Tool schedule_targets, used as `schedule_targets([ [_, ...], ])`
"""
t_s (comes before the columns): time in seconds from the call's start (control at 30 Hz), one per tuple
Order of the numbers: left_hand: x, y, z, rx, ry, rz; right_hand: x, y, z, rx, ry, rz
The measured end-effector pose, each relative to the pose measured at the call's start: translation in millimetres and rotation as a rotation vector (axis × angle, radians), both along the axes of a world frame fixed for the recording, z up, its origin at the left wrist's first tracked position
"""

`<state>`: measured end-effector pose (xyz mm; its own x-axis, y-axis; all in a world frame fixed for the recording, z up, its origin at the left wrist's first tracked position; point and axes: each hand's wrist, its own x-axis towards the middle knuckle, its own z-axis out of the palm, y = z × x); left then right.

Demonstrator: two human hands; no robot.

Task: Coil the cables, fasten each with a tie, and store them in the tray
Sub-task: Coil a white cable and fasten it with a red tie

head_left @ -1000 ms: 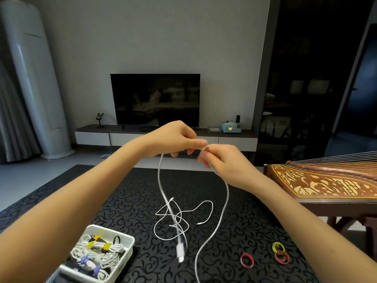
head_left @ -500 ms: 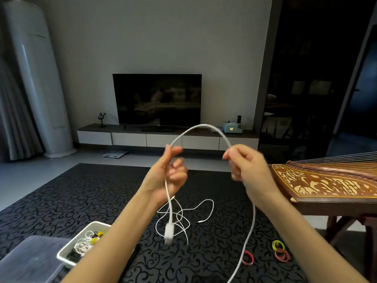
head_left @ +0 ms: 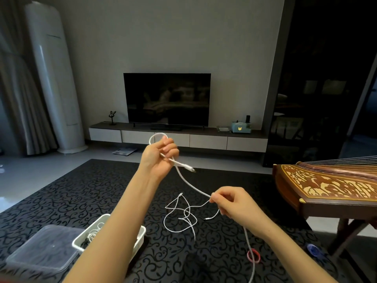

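your left hand [head_left: 159, 158] now grips first loop of cable [head_left: 190, 183]; right hand [head_left: 234, 203], dropped lower, pinches slack. coiling just begun, tie later.

The black scroll-patterned surface [head_left: 81, 190] carries a white tray [head_left: 77, 245], a clear lid [head_left: 44, 252] just beside it, a tangled thin white cable [head_left: 186, 211] and a pink band [head_left: 248, 256].

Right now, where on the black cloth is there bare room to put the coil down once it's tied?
Two patches: the far-left cloth beyond the tray and clear lid, and the far strip between the loose thin cable and the zither. Crowded at centre, and near the pink band where the held cable trails.
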<state>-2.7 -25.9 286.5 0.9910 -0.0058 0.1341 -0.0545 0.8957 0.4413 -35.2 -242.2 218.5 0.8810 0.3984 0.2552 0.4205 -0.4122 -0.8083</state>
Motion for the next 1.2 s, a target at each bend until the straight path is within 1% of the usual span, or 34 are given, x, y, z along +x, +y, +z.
schedule_targets([
  [0.1, 3, 14, 11, 0.212, 0.009, 0.194, 0, -11, -13, -0.006, 0.191, 0.062],
  [0.17, 3, 23, 15, 0.453, -0.034, 0.377, 0, -17, -19, 0.028, 0.278, 0.043],
  [0.2, 2, 25, 15, 0.620, -0.063, 0.466, -1, -17, -21, 0.031, 0.270, 0.009],
  [0.23, 0, 23, 14, 0.817, -0.089, 0.542, -1, -17, -22, 0.003, 0.209, -0.037],
  [0.3, -2, 11, 7, 1.220, -0.139, 0.631, -5, -12, -17, -0.134, -0.032, -0.106],
  [0.33, -4, 1, 2, 1.378, -0.173, 0.622, -9, -8, -12, -0.191, -0.165, -0.109],
  [0.37, -5, -10, -3, 1.489, -0.203, 0.569, -13, -3, -5, -0.235, -0.287, -0.110],
  [0.4, -6, -19, -7, 1.546, -0.210, 0.474, -16, 1, 3, -0.285, -0.402, -0.128],
  [0.43, -7, -26, -10, 1.553, -0.198, 0.346, -17, 5, 11, -0.340, -0.505, -0.163],
  [0.47, -10, -32, -13, 1.517, -0.170, 0.202, -18, 7, 17, -0.390, -0.583, -0.210],
  [0.53, -13, -38, -14, 1.423, -0.139, -0.048, -16, 8, 31, -0.418, -0.653, -0.293],
  [0.6, -16, -39, -16, 1.345, -0.186, -0.220, -15, 5, 42, -0.344, -0.626, -0.287],
  [0.67, -18, -37, -18, 1.310, -0.275, -0.335, -13, 0, 51, -0.194, -0.534, -0.204],
  [0.73, -22, -36, -21, 1.364, -0.327, -0.371, -12, -1, 57, -0.112, -0.482, -0.168],
  [0.8, -23, -37, -25, 1.417, -0.332, -0.352, -11, -1, 62, -0.093, -0.463, -0.168],
  [0.9, -23, -43, -33, 1.383, -0.338, -0.314, -8, 2, 65, -0.102, -0.440, -0.186],
  [1.0, -22, -49, -40, 1.386, -0.404, -0.269, -4, 5, 65, -0.093, -0.392, -0.196],
  [1.07, -23, -53, -43, 1.306, -0.422, -0.254, -1, 5, 66, -0.079, -0.373, -0.196],
  [1.17, -26, -59, -47, 1.046, -0.357, -0.320, 4, 4, 68, -0.123, -0.394, -0.205],
  [1.2, -27, -60, -49, 1.008, -0.357, -0.346, 5, 3, 68, -0.142, -0.400, -0.205],
])
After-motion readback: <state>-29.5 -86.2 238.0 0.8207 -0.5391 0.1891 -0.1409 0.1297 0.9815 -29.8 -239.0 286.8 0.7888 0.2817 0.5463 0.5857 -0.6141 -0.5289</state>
